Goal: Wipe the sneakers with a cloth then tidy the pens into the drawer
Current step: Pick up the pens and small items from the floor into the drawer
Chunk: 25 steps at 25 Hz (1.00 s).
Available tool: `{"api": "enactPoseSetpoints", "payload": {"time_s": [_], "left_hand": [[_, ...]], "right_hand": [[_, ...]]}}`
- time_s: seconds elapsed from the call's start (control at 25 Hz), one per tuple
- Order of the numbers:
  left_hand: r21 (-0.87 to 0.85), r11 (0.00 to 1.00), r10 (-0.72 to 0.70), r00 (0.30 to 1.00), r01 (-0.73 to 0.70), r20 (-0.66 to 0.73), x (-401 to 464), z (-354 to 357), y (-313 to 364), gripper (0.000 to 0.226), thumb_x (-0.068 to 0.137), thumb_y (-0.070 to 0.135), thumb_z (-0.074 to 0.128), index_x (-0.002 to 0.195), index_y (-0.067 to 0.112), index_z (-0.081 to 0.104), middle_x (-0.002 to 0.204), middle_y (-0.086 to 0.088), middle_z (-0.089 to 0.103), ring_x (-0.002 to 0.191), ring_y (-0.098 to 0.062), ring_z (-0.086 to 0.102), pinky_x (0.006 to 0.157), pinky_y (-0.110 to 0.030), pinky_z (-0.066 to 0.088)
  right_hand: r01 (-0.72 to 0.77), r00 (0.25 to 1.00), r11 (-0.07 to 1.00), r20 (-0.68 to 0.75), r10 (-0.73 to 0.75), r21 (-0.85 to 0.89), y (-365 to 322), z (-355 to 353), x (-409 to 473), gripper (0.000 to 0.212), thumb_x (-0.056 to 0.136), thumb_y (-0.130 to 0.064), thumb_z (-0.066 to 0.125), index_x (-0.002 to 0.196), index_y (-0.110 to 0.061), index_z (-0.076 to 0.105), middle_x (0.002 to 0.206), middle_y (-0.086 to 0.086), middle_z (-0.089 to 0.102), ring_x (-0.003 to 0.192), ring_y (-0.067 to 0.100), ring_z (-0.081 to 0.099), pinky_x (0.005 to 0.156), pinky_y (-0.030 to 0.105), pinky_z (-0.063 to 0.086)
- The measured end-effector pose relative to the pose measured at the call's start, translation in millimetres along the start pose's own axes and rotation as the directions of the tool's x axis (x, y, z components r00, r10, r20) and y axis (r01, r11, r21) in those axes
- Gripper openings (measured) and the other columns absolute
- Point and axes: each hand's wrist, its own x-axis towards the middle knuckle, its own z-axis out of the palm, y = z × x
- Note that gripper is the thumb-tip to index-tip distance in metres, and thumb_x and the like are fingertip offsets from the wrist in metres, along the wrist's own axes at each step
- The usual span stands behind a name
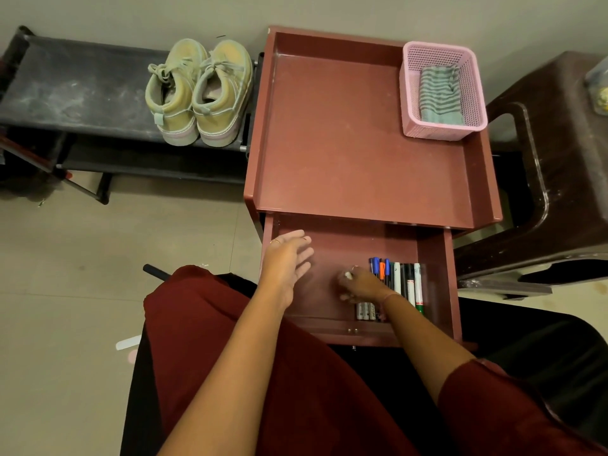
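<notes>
Dark red cloth over the person's lap point(296, 373) fills the bottom of the view, and both bare forearms reach forward from it into the open drawer point(434, 258) of a red-brown table point(345, 143). At far left a black shoe rack point(75, 90) stands against the wall, dusty on top, with the pair of tan sneakers point(199, 93) side by side at its right end, heels toward the camera. Next comes the left hand point(286, 261), held flat over the drawer's left part with its fingers straight and slightly spread, holding nothing. Just right of it the right hand point(362, 286) has its fingers curled down on small grey cylinders point(365, 311) near the drawer's front; whether it grips one I cannot tell. Touching that hand's right side, the pens point(399, 281) lie in a neat row along the drawer's right wall. Farther back on the tabletop's right corner, a pink basket point(442, 126) holds the folded striped cloth point(439, 93). A dark brown plastic stool point(559, 159) stands at far right.
</notes>
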Motion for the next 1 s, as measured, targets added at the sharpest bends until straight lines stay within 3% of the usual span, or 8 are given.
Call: {"api": "enactPoseSetpoints", "payload": {"time_s": [0.04, 0.12, 0.28, 0.56, 0.8, 1.0], "left_hand": [[0.003, 1.0, -0.007, 1.0, 0.007, 0.01, -0.1, 1.0, -0.4, 0.016, 0.095, 0.011, 0.056, 0.105, 0.02, 0.062, 0.116, -0.003, 0.068, 0.103, -0.014, 0.065, 0.076, -0.025, 0.05], [0.011, 1.0, -0.013, 1.0, 0.012, 0.026, -0.3, 3.3, -0.5, 0.015, 0.094, 0.011, 0.057, 0.104, 0.021, 0.063, 0.116, -0.003, 0.067, 0.103, -0.015, 0.065, 0.075, -0.025, 0.05], [0.015, 1.0, -0.021, 0.999, 0.021, 0.029, -0.8, 3.9, -0.1, 0.014, 0.093, 0.012, 0.059, 0.103, 0.021, 0.063, 0.116, -0.003, 0.068, 0.103, -0.015, 0.066, 0.077, -0.026, 0.051], [0.007, 1.0, -0.025, 0.999, 0.024, 0.036, 0.0, 2.2, 0.2, 0.016, 0.093, 0.012, 0.059, 0.106, 0.02, 0.063, 0.117, -0.004, 0.067, 0.105, -0.017, 0.065, 0.08, -0.027, 0.052], [0.013, 1.0, -0.021, 0.999, 0.02, 0.048, -0.2, 3.2, -0.6, 0.017, 0.093, 0.012, 0.059, 0.107, 0.02, 0.063, 0.117, -0.004, 0.067, 0.104, -0.016, 0.065, 0.081, -0.027, 0.052], [0.021, 1.0, -0.022, 0.998, 0.021, 0.053, -0.9, 2.8, -1.1, 0.018, 0.092, 0.012, 0.059, 0.108, 0.019, 0.063, 0.118, -0.004, 0.067, 0.105, -0.016, 0.065, 0.082, -0.027, 0.052]], "right_hand": [[0.032, 0.999, 0.977, -0.032, -0.04, -0.211, 0.7, 0.9, 3.9, 0.022, 0.095, -0.019, 0.046, 0.104, -0.001, 0.053, 0.108, 0.02, 0.065, 0.086, 0.029, 0.068, 0.078, 0.039, 0.055], [0.053, 0.992, 0.831, -0.064, -0.106, -0.554, -2.6, 5.4, 7.3, 0.022, 0.092, -0.016, 0.046, 0.102, 0.0, 0.058, 0.11, 0.02, 0.063, 0.097, 0.034, 0.062, 0.084, 0.038, 0.051], [0.001, 0.995, 0.609, -0.063, -0.084, -0.793, -3.7, 15.7, 15.0, 0.032, 0.092, -0.019, 0.046, 0.117, -0.002, 0.058, 0.119, 0.018, 0.061, 0.109, 0.032, 0.059, 0.09, 0.037, 0.05], [0.015, 1.0, 0.525, 0.005, -0.021, -0.851, 2.1, 12.3, 21.9, 0.029, 0.088, -0.029, 0.055, 0.109, -0.01, 0.063, 0.11, 0.011, 0.065, 0.099, 0.029, 0.062, 0.077, 0.035, 0.052], [0.037, 0.993, 0.532, -0.03, -0.117, -0.846, 1.5, 1.8, 18.7, 0.037, 0.089, -0.034, 0.055, 0.121, -0.015, 0.056, 0.117, 0.012, 0.06, 0.104, 0.03, 0.06, 0.081, 0.037, 0.052], [0.075, 0.988, 0.57, -0.017, -0.154, -0.818, 3.6, -2.0, 18.2, 0.031, 0.089, -0.035, 0.061, 0.1, -0.007, 0.066, 0.107, 0.012, 0.061, 0.092, 0.026, 0.061, 0.078, 0.033, 0.05]]}}
